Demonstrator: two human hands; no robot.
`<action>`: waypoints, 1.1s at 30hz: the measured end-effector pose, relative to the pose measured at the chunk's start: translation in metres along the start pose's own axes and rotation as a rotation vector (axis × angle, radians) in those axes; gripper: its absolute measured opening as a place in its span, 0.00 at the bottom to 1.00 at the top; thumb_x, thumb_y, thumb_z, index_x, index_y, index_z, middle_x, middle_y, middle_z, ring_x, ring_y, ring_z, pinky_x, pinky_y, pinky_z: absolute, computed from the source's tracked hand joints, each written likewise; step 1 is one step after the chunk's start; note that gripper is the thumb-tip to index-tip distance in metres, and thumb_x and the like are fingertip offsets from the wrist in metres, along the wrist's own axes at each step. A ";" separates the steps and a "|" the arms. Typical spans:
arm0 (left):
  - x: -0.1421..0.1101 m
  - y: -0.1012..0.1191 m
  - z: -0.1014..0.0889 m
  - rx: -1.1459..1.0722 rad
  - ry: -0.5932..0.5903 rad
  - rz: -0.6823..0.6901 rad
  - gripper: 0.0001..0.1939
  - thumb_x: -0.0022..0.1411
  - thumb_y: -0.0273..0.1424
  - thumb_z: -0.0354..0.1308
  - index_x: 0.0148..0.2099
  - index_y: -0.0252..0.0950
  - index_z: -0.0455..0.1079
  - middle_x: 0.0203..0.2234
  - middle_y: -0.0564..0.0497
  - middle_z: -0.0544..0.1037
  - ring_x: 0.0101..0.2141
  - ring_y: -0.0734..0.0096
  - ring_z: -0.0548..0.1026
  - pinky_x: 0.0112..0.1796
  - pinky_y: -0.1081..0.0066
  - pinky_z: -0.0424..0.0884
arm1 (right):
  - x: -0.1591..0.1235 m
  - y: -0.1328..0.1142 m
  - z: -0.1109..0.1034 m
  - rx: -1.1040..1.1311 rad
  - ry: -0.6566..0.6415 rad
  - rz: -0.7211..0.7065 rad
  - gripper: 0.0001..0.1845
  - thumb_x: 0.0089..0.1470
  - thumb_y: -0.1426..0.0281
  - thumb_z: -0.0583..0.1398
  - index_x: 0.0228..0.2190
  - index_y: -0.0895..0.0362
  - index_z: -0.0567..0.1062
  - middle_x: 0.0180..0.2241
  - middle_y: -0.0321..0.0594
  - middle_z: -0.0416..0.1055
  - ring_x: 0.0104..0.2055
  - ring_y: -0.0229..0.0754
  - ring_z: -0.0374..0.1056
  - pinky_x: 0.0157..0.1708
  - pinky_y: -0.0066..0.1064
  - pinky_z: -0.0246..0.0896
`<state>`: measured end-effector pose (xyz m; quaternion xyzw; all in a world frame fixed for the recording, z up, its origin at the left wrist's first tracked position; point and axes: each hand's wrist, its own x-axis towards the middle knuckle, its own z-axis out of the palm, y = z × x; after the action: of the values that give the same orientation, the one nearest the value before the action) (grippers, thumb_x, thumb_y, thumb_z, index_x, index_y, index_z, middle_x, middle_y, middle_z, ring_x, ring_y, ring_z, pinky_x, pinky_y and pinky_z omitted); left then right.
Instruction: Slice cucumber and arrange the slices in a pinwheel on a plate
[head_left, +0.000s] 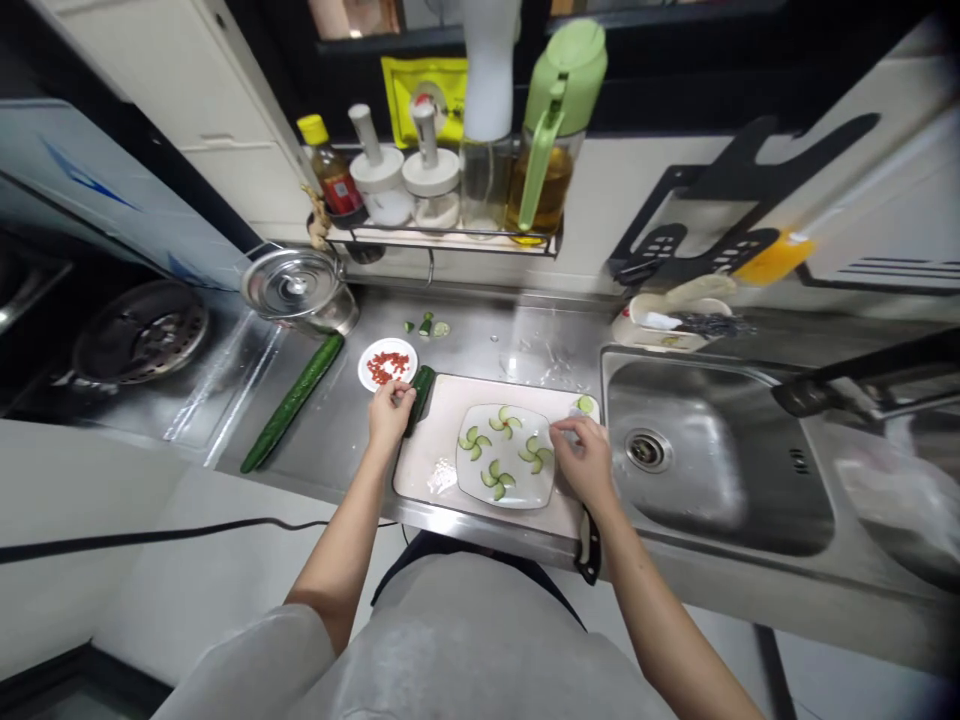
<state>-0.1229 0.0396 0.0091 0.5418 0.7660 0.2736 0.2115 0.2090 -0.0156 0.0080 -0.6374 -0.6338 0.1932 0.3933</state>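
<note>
My left hand [391, 411] is at the near edge of a small white dish [365, 377] holding chopped red bits [387, 366]. Its thumb and fingertips are pinched together; whatever they hold is too small to make out. Just right of it, a cut cucumber piece [421, 398] lies along the cutting board's left edge. By the right rim of a square white plate [480, 484], my right hand [585, 458] has its fingers curled and pressed together, their contents hidden. Several pinwheels of cucumber slices [498, 480] are laid on the plate, the top one [505, 422] with red at its centre.
The plate rests on a pale cutting board [427, 470]. A knife [590, 550] juts over the counter's front edge. A whole cucumber [292, 405] and lidded pot [300, 290] stand left; a sink [720, 450] is right. A condiment rack [450, 240] hangs behind.
</note>
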 end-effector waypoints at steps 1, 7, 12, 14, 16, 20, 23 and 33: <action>0.005 -0.009 -0.009 0.041 0.012 -0.041 0.12 0.59 0.38 0.54 0.40 0.38 0.72 0.31 0.52 0.75 0.30 0.72 0.71 0.34 0.73 0.64 | -0.004 0.002 -0.002 0.009 -0.015 0.017 0.11 0.54 0.61 0.56 0.27 0.54 0.73 0.33 0.40 0.72 0.39 0.45 0.65 0.42 0.38 0.56; 0.043 -0.040 -0.039 0.374 -0.015 -0.133 0.12 0.59 0.36 0.54 0.44 0.41 0.73 0.39 0.48 0.77 0.42 0.62 0.73 0.42 0.67 0.64 | -0.015 0.009 -0.005 0.036 -0.004 0.089 0.13 0.52 0.58 0.57 0.27 0.54 0.75 0.32 0.41 0.73 0.38 0.45 0.64 0.36 0.36 0.57; 0.072 -0.036 -0.034 0.529 -0.123 -0.039 0.11 0.59 0.33 0.53 0.42 0.43 0.74 0.42 0.46 0.77 0.44 0.60 0.73 0.43 0.66 0.64 | -0.010 0.005 -0.004 0.055 -0.021 0.080 0.12 0.53 0.59 0.57 0.27 0.54 0.74 0.32 0.41 0.74 0.37 0.44 0.64 0.34 0.34 0.57; 0.079 -0.032 -0.031 0.573 -0.141 -0.014 0.11 0.60 0.32 0.52 0.42 0.43 0.74 0.43 0.46 0.77 0.45 0.60 0.73 0.43 0.65 0.64 | -0.008 0.002 -0.003 0.066 -0.022 0.070 0.12 0.53 0.60 0.57 0.27 0.54 0.74 0.32 0.41 0.74 0.37 0.44 0.64 0.33 0.34 0.57; 0.084 -0.029 -0.029 0.609 -0.135 -0.022 0.12 0.60 0.32 0.51 0.42 0.42 0.75 0.42 0.45 0.77 0.44 0.59 0.73 0.43 0.64 0.65 | -0.008 0.000 -0.002 0.070 -0.015 0.062 0.12 0.53 0.59 0.57 0.26 0.54 0.74 0.32 0.41 0.74 0.36 0.44 0.64 0.32 0.34 0.57; 0.089 -0.030 -0.026 0.663 -0.164 -0.085 0.10 0.58 0.34 0.54 0.38 0.41 0.75 0.41 0.43 0.77 0.43 0.56 0.74 0.42 0.62 0.65 | -0.012 -0.002 -0.001 0.068 -0.016 0.076 0.13 0.53 0.59 0.57 0.26 0.54 0.74 0.31 0.41 0.74 0.35 0.44 0.65 0.31 0.34 0.58; 0.091 -0.032 -0.022 0.651 -0.197 -0.075 0.09 0.56 0.37 0.56 0.37 0.41 0.75 0.41 0.44 0.77 0.42 0.57 0.74 0.42 0.63 0.66 | -0.015 -0.001 -0.001 0.071 -0.028 0.101 0.14 0.52 0.57 0.57 0.26 0.53 0.74 0.31 0.42 0.73 0.35 0.45 0.65 0.30 0.34 0.58; 0.091 -0.040 -0.019 0.562 -0.179 -0.060 0.08 0.58 0.34 0.53 0.37 0.40 0.73 0.40 0.46 0.78 0.41 0.62 0.74 0.41 0.68 0.66 | -0.012 0.000 0.004 0.070 -0.049 0.094 0.14 0.52 0.57 0.56 0.25 0.53 0.74 0.31 0.42 0.73 0.34 0.45 0.64 0.30 0.35 0.58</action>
<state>-0.1926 0.1110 -0.0055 0.5781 0.8058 -0.0045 0.1280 0.2048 -0.0261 0.0026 -0.6475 -0.6054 0.2489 0.3902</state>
